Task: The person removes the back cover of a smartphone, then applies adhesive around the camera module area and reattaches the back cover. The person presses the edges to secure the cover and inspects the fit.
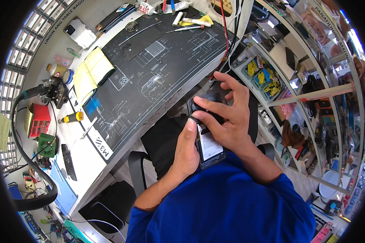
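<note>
An opened smartphone [212, 146] is held in front of my body, above my lap and off the table. Its white-labelled battery shows in the lower half, and the upper part is black. My left hand [187, 150] is closed along the phone's left side, with its thumb pointing up the edge. Over the upper part is my right hand [228, 113], its thumb and forefinger pinched close together at the black section near the upper left edge. Its other fingers are raised and bent. Any small part between those fingertips is hidden.
A black printed work mat [150, 87] covers the table at left, carrying a yellow cloth [94, 69], tweezers and a white tube. A yellow-handled tool [72, 118] lies beside it. A black bent arm [52, 182] rises at far left. Shelves with parts bins [263, 77] stand at right.
</note>
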A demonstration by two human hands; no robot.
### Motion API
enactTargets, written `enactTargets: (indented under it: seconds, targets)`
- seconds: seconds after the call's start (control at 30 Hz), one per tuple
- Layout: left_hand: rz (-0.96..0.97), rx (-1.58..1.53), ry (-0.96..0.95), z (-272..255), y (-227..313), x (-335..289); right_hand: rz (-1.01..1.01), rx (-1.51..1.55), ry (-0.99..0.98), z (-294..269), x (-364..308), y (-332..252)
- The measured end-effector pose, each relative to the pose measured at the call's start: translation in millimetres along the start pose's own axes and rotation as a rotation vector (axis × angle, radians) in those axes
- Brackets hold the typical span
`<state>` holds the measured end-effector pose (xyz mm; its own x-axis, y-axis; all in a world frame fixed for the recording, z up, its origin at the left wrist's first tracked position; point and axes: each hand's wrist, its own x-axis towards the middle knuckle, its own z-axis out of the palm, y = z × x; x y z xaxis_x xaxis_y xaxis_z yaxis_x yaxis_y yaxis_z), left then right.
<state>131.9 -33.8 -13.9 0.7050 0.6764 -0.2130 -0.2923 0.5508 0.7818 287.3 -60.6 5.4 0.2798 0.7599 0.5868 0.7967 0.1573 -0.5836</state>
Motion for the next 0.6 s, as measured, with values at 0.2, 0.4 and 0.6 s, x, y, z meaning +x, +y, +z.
enactTargets:
  seconds: [0.2, 0.4, 0.6]
  targets:
    - [0.010, 0.010, -0.024, -1.7, 2.8, 0.9, -0.066, -0.077, -0.028, -2.3, 0.9, -2.8]
    - [-0.024, -0.005, 0.000, -2.3, 5.6, 2.4, 0.103, 0.132, -0.088, -0.4, -1.2, 6.3]
    - [-0.053, -0.116, -0.081, 3.1, 15.8, 5.5, 0.558, 0.771, -0.028, 5.0, 3.6, 6.4]
